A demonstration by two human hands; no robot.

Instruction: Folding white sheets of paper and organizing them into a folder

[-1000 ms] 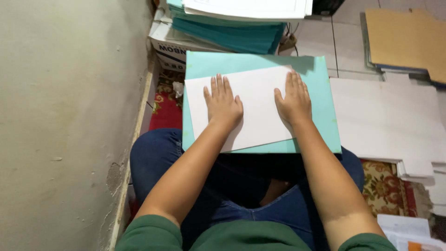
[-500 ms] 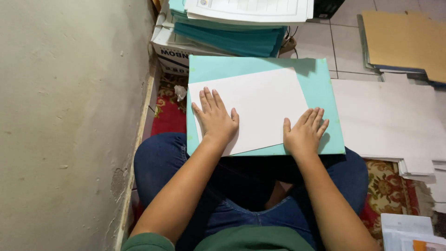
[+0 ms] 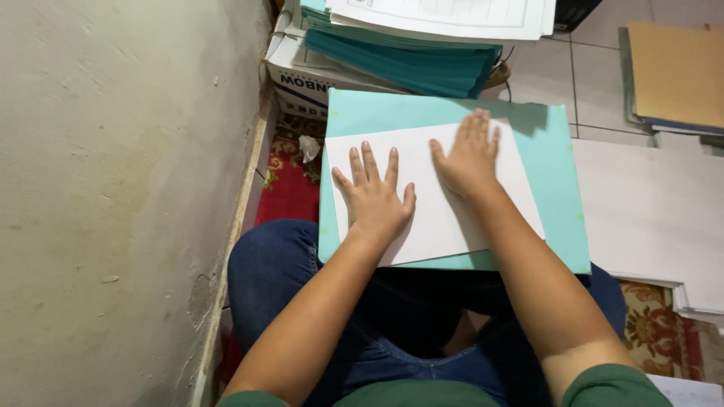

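A white sheet of paper (image 3: 445, 218) lies on a light teal board (image 3: 558, 188) that rests across my lap. My left hand (image 3: 373, 197) presses flat on the sheet's left half, fingers spread. Flat on the sheet's upper middle is my right hand (image 3: 469, 158), its fingertips reaching the top edge. Neither hand grips anything; both palms lie on the paper.
A stack of teal folders (image 3: 407, 64) topped with white papers (image 3: 445, 15) sits on a cardboard box (image 3: 298, 71) ahead. A plaster wall (image 3: 113, 188) runs along the left. White boards (image 3: 648, 218) and a brown cardboard sheet (image 3: 675, 71) lie on the tiled floor at right. A patterned red rug (image 3: 290, 181) lies below.
My right hand has slid from the sheet's lower right corner up and left to its upper middle. My left hand stays on the left half. The view has shifted slightly.
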